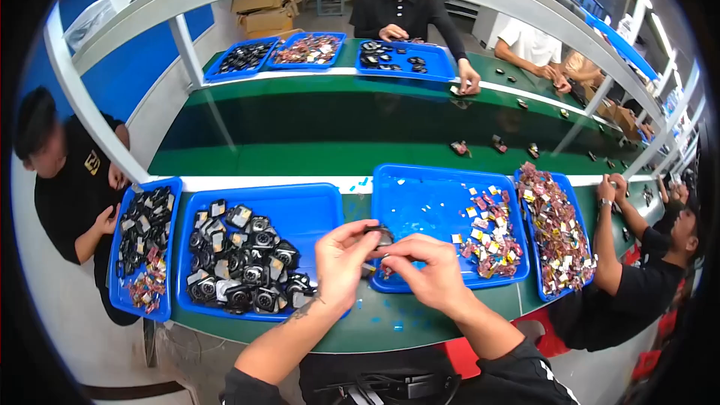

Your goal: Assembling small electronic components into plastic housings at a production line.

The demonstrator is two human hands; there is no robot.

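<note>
My left hand (341,262) pinches a small dark round part (380,235) between thumb and fingers, just above the gap between two blue trays. My right hand (427,270) is pressed close beside it, its fingertips closed on something tiny by that part; what it is cannot be made out. The blue tray (315,202) to my left holds several black and silver round parts. Small coloured square pieces lie scattered in the blue tray (420,195) in front of me.
A third blue tray (574,217) at the right is heaped with coloured pieces, and a person's hand rests at its far corner. Another person sits at the left by a blue tray (142,247). Beyond runs a green conveyor belt (337,135) with people opposite.
</note>
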